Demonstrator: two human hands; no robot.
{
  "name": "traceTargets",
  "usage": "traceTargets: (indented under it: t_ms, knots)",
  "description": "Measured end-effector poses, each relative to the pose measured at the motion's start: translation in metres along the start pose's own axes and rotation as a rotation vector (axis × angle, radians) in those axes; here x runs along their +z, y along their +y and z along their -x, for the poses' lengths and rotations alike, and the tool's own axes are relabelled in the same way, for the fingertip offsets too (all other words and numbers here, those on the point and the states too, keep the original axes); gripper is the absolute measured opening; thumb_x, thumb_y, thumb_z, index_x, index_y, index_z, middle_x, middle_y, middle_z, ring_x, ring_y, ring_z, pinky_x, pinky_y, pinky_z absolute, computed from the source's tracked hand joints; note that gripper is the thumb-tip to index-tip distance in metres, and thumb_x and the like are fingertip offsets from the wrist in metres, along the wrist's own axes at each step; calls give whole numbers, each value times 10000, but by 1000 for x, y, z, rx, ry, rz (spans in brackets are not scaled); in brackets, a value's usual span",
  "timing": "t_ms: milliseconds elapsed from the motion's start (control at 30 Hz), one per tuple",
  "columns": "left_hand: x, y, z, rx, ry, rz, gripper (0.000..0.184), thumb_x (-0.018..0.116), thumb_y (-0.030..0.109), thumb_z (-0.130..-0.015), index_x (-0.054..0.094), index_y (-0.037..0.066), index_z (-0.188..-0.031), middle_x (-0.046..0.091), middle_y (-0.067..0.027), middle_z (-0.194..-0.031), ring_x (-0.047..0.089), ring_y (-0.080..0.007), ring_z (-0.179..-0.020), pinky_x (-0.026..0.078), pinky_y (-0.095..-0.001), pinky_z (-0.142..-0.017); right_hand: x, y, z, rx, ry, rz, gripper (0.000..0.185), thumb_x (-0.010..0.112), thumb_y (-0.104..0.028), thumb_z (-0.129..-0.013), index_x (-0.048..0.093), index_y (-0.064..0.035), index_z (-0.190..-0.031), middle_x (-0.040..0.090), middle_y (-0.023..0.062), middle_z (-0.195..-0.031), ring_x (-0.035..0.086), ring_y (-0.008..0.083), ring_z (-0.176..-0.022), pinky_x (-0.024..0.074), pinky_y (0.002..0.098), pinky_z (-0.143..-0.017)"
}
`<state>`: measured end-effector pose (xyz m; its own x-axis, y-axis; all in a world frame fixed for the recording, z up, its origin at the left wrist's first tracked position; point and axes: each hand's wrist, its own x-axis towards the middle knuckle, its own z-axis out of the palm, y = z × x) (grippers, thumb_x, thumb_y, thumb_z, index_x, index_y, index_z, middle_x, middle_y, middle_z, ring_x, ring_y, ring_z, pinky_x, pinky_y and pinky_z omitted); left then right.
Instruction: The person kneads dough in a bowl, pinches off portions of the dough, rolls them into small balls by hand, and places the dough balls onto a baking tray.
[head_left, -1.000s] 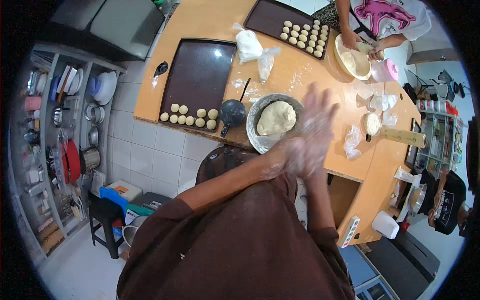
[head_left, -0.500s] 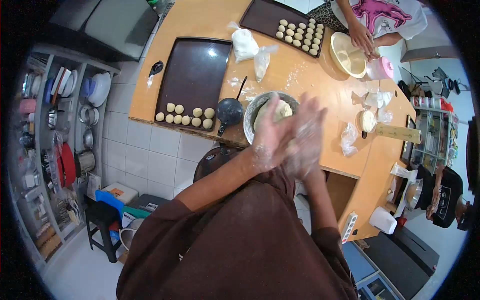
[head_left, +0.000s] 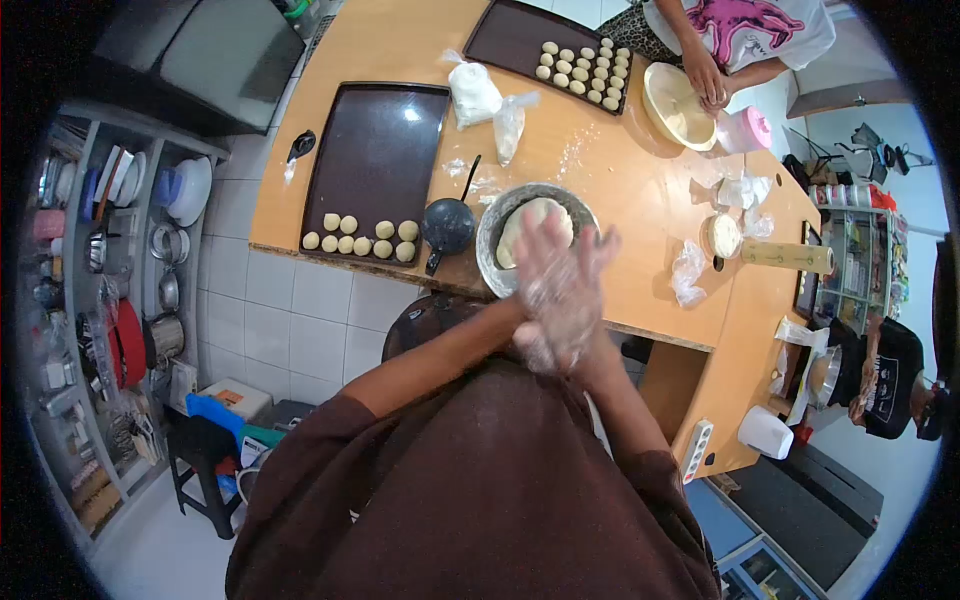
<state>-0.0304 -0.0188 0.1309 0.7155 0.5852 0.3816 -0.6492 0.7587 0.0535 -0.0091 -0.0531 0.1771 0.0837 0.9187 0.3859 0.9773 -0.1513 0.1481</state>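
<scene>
"Dough lump [head_left: 518, 228]: specify location."

"Seated in the bowl [head_left: 484, 250], just above and right of frame centre. Bowl rests on the table [head_left: 640, 230], near its front edge."

"Specify grip."

"Left hand [head_left: 537, 272] and right hand [head_left: 572, 315] are pressed together and overlap, fingers extended, some spread. White residue coats both. What lies between the palms cannot be seen. Fingers cover part of the lump in this view; contact with it cannot be confirmed."

"Specify orientation of the lump."

"Visible outline runs from lower left to upper right. Its lower right portion is hidden behind the hands; the full long axis is therefore uncertain."

"Specify markings."

"Black shirt [head_left: 885, 385], right of frame: pale lettering, too small to read. White shirt [head_left: 815, 28], upper right: pink figure [head_left: 745, 22] above dark script, likewise unreadable."
</scene>
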Motion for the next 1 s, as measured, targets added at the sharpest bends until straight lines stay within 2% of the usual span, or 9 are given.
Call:
traceTargets:
  t_ms: [67, 133, 233, 333, 500, 867, 933, 967, 1000]
  knots:
    - [14, 3, 1, -53, 68, 25, 1269, 145, 966, -788, 165, -16, -1591, 253, -145, -1647, 265, -271, -1505, 201, -397, -1231, 4, 10, -4, 52, 8, 96, 845, 258, -591, -1023, 208, 57, -1562, 133, 249, -1659, 50, 365, -1559, -44, 548, -1241]
    - [48, 77, -24, -903, 342, -93, 1266, 158, 962, -794, 159, -22, -1590, 225, -152, -1657, 198, -269, -1530, 170, -400, -1241, 0, 25, 6, 194, 8, -302, 885, 279, -634, -1006, 166, 29, -1581, 119, 241, -1663, 37, 344, -1563, -47, 558, -1238]
    - [41, 88, -31, -731, 383, 140, 1259, 166, 954, -802, 144, -27, -1590, 167, -163, -1673, 131, -266, -1548, 129, -411, -1251, 9, 10, 17, 138, 20, -349, 862, 343, -618, -991, 254, 22, -1561, 185, 252, -1644, 103, 362, -1554, 1, 578, -1236]
    - [62, 2, -19, 386, -3, -41, 1108, 238, 848, -899, 153, -12, -1593, 162, -157, -1674, 192, -269, -1533, 152, -422, -1249, -5, 5, 0, 43, 127, -250, 777, 325, -534, -1024, 257, 27, -1557, 189, 238, -1648, 122, 383, -1548, 5, 589, -1236]
    - [39, 84, -5, -957, 254, -74, 817, 325, 610, -1036, 149, 53, -1608, 99, -126, -1686, 166, -259, -1544, 219, -459, -1242, -20, 26, -1, 228, 184, -496, 660, 322, -424, -1062, 256, 3, -1561, 152, 201, -1669, 101, 351, -1557, 23, 564, -1249]
    - [47, 93, -20, -823, 382, -189, 581, 479, 404, -1035, 417, 13, -1460, 523, -97, -1422, 526, -188, -1272, 429, -361, -1090, 11, 22, 8, 76, 128, -409, 746, 253, -504, -1061, 150, 11, -1591, 95, 256, -1663, 72, 421, -1546, 4, 606, -1229]
    - [46, 90, -24, -761, 328, -217, 550, 472, 381, -1041, 432, 6, -1442, 541, -90, -1397, 542, -178, -1246, 444, -357, -1073, -58, -11, -45, -34, -582, -325, 804, 249, -551, -1048, 157, 45, -1580, 90, 265, -1660, 48, 405, -1551, -29, 592, -1230]
    - [43, 87, -19, -784, 336, -231, 535, 469, 369, -1045, 440, 3, -1433, 550, -86, -1384, 550, -172, -1233, 452, -355, -1065, -38, -22, -23, -154, 112, -388, 816, 258, -557, -1045, 164, 58, -1574, 93, 266, -1659, 33, 398, -1553, -47, 587, -1230]
    - [35, 79, -8, -837, 349, -239, 520, 466, 358, -1048, 448, -1, -1424, 559, -82, -1372, 559, -167, -1221, 460, -353, -1056, -24, -14, -4, -95, 119, -416, 815, 265, -554, -1043, 164, 56, -1574, 92, 264, -1660, 26, 394, -1555, -58, 582, -1228]
